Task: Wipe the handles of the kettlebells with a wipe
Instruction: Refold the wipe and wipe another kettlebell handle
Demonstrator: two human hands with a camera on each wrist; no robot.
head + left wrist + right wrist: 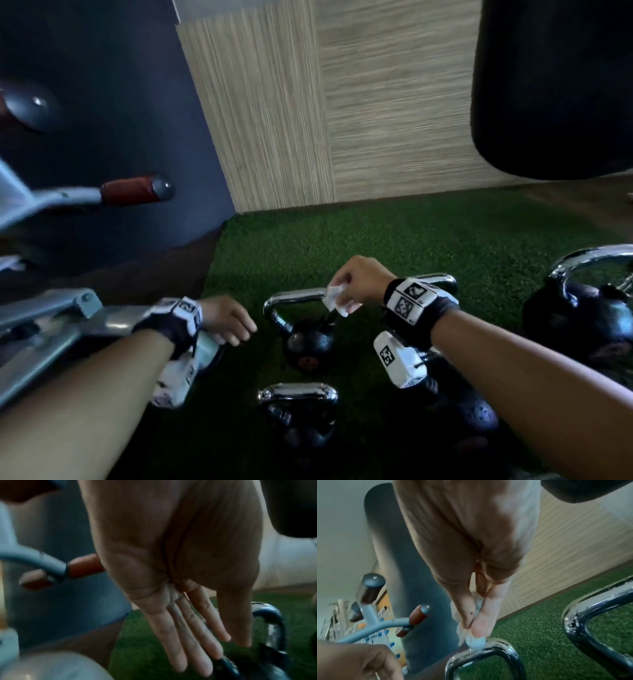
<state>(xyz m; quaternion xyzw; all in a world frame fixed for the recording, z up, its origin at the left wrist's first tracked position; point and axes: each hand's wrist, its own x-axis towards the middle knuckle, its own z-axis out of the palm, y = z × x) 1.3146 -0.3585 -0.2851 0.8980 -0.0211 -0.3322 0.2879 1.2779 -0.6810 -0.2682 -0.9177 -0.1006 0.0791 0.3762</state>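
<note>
Several black kettlebells with chrome handles stand on green turf. My right hand [342, 291] pinches a crumpled white wipe [335, 300] against the right end of the middle kettlebell's handle [296, 297]. In the right wrist view, thumb and fingers squeeze the wipe [475, 641] onto the top of that chrome handle [489, 651]. My left hand [236, 325] hovers just left of this kettlebell [308, 344], touching nothing. Its fingers [193, 642] are straight and hold nothing, with the handle [272, 620] beyond them.
Another kettlebell [298, 397] stands nearer me, a larger one [579, 308] at the right, and one [478, 414] lies under my right forearm. A grey gym machine with red grips [137, 190] stands left. A dark punching bag [555, 85] hangs upper right.
</note>
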